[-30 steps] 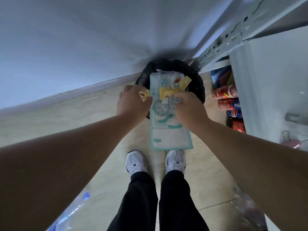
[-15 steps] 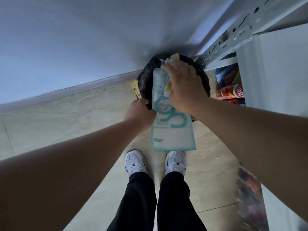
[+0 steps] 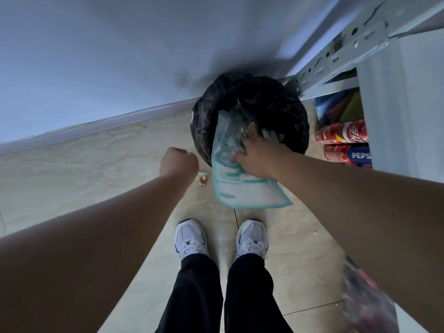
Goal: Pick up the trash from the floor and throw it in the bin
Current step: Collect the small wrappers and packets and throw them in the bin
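A round bin lined with a black bag (image 3: 206,123) stands against the wall ahead of my feet. A large white and teal plastic package (image 3: 249,191) leans half inside it, its lower end sticking out over the floor. My right hand (image 3: 258,157) presses down on the package's middle, fingers spread over it, with small yellow wrappers (image 3: 249,129) just beyond the fingertips inside the bin. My left hand (image 3: 179,163) hovers left of the bin as a closed fist with nothing visible in it. A small yellow wrapper (image 3: 202,178) lies on the floor beside that fist.
A metal shelf upright (image 3: 336,51) and a white shelf side stand right of the bin, with red and blue soda cans (image 3: 343,135) stacked low. A crinkled clear bag (image 3: 367,304) sits at lower right. My white shoes (image 3: 191,239) stand on beige tiles.
My right hand has slid down the package and pushed it deeper into the bin. My left hand pulled back left from the bin rim, and a small yellow wrapper now lies on the floor.
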`<state>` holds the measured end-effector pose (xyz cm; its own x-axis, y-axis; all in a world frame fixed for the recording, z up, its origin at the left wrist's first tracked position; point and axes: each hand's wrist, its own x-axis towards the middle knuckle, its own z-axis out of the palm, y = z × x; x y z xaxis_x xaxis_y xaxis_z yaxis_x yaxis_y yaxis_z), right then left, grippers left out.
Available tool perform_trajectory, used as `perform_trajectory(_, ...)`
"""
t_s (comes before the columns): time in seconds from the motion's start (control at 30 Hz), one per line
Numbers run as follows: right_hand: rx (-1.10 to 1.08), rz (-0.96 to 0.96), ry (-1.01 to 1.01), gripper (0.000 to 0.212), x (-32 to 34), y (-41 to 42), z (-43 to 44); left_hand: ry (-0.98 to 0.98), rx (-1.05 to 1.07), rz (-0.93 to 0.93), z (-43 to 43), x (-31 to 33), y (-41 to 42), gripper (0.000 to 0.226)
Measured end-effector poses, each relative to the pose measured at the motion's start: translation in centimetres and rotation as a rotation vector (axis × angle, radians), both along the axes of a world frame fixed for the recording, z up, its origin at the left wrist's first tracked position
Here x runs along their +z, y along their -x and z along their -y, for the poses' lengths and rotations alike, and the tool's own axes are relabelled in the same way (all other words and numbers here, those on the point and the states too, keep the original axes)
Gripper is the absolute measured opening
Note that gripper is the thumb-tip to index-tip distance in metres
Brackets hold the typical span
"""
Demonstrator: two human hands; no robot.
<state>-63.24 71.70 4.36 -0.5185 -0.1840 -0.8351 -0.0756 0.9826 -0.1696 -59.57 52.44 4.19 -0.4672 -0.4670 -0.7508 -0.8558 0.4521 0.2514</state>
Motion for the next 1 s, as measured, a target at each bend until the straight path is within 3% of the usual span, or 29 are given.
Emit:
perform_trajectory(0.13,0.029,-0.069,-0.049,0.073,-3.6,0.0,0.3,-0.033,-0.221,0.098,2.7,-2.7,-2.8,0.022)
perform_trajectory(0.3,0.020,-0.035,-0.102,0.061,-5.9,1.4,0.9,-0.123,-0.226,0.191,4.8,-5.9,-7.3,0.036)
perform_trajectory(0.43,-0.119,-0.147,-0.058,0.046,-3.3,1.5,0.9,-0.137,-0.243,0.194,5.2,-5.6,-9.5,0.043)
perform_trajectory(0.63,-0.285,-0.292,0.066,0.051,3.5,1.0,1.0,-0.150,-0.279,0.135,5.0,-0.8,-9.8,0.047)
perform_trajectory(0.83,-0.131,-0.423,0.186,0.051,7.6,-0.6,5.8,-0.147,-0.250,0.067,5.9,2.9,-10.1,0.046)
perform_trajectory(1.0,0.147,-0.472,0.310,0.041,7.8,-4.3,11.3,-0.142,-0.170,0.056,8.4,3.3,-13.3,0.050)
